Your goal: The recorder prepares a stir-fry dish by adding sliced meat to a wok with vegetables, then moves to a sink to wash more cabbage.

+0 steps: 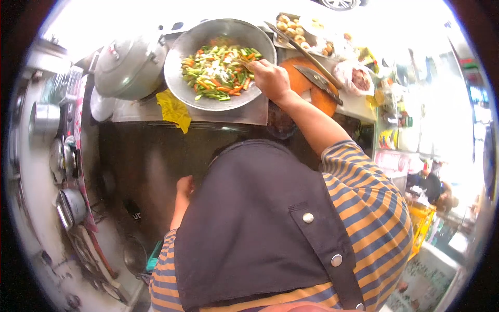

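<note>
A large metal wok (pixel 177 84) holds cut green and orange vegetables (pixel 218 82), with a pale white patch on top near the middle. My right hand (pixel 271 80) is over the wok's right side, its fingers closed around a thin brownish thing (pixel 245 64) that points into the vegetables; its exact kind is unclear. My left hand (pixel 185 185) hangs low beside the dark apron (pixel 249 218), fingers curled, with nothing seen in it. A yellow cloth (pixel 173 109) drapes over the counter edge below the wok.
Left of the wok stands a big lidded metal pot (pixel 126 70). At right, a cleaver (pixel 317 82) lies on a round orange-brown cutting board (pixel 290 70), beside a long-handled tool (pixel 308 56). Beyond are a tray of roundish pale produce (pixel 290 27) and a plastic bag of meat (pixel 360 80).
</note>
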`<act>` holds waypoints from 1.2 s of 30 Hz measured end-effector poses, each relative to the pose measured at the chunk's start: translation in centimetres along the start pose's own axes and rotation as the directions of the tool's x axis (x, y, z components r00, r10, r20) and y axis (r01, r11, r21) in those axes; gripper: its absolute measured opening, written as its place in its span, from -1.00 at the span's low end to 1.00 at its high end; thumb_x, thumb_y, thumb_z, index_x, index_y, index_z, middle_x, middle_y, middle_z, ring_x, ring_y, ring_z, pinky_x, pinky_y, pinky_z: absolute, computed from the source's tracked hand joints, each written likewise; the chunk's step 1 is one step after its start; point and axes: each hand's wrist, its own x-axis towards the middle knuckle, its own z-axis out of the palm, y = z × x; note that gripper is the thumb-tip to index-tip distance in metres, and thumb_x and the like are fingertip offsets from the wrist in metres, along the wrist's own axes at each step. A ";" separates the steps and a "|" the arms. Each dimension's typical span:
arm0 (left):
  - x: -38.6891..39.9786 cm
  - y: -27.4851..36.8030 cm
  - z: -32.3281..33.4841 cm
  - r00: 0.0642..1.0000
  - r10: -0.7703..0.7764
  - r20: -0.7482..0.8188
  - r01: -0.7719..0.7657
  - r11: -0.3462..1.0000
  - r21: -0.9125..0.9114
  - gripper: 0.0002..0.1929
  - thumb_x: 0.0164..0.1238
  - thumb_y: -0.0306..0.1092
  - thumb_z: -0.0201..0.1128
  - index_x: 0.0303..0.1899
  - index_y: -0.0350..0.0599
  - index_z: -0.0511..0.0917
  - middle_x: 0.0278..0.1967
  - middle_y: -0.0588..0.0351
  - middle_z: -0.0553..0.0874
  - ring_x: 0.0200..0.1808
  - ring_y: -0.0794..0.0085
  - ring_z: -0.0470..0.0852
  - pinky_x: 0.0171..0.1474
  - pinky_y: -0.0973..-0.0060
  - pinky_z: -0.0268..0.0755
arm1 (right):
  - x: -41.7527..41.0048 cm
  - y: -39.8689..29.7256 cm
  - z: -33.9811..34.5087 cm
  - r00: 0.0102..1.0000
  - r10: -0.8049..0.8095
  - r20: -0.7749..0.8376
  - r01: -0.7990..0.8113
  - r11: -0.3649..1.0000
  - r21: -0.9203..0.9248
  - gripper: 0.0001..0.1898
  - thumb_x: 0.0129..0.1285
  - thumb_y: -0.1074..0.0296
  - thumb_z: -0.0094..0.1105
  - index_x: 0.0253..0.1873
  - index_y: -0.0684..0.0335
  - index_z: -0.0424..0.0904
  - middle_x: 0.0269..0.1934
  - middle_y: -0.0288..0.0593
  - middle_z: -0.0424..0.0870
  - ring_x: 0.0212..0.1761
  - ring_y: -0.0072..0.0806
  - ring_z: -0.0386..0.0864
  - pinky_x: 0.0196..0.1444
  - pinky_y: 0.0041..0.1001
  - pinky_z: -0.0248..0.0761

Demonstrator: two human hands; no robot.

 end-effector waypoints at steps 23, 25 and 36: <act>-2.3 23.2 6.7 0.992 -0.127 0.026 0.111 0.935 0.336 -0.78 0.45 -0.25 0.36 -0.01 -0.12 0.68 -0.23 0.25 0.72 -0.31 0.60 0.64 -0.29 0.57 0.46 | -40.6 22.2 18.0 -0.282 0.810 0.515 -0.486 -0.583 0.651 -0.70 0.44 0.32 0.22 0.20 0.17 0.65 -0.13 -0.19 0.78 -0.26 -0.39 0.73 -0.27 -0.37 0.61; -1.8 23.2 8.6 0.984 -0.163 0.067 0.120 0.896 0.428 -0.78 0.47 -0.28 0.29 0.05 -0.07 0.64 -0.21 0.30 0.71 -0.25 0.57 0.65 -0.31 0.53 0.45 | -43.1 26.6 21.1 0.390 0.920 0.027 -0.834 0.365 -0.413 -0.67 0.44 0.22 0.09 0.16 0.21 0.69 -0.08 -0.14 0.82 -0.13 -0.18 0.78 -0.05 -0.20 0.62; -5.1 19.0 11.0 0.946 -0.315 0.081 0.212 0.786 0.581 -0.73 0.31 -0.49 0.20 0.01 -0.16 0.68 -0.27 0.14 0.77 -0.33 0.50 0.68 -0.29 0.50 0.52 | -39.3 32.0 16.6 0.206 0.868 0.452 -0.973 0.232 -0.004 -0.56 0.49 0.10 -0.08 0.14 0.21 0.74 0.14 -0.05 0.77 0.17 -0.07 0.74 0.17 -0.15 0.61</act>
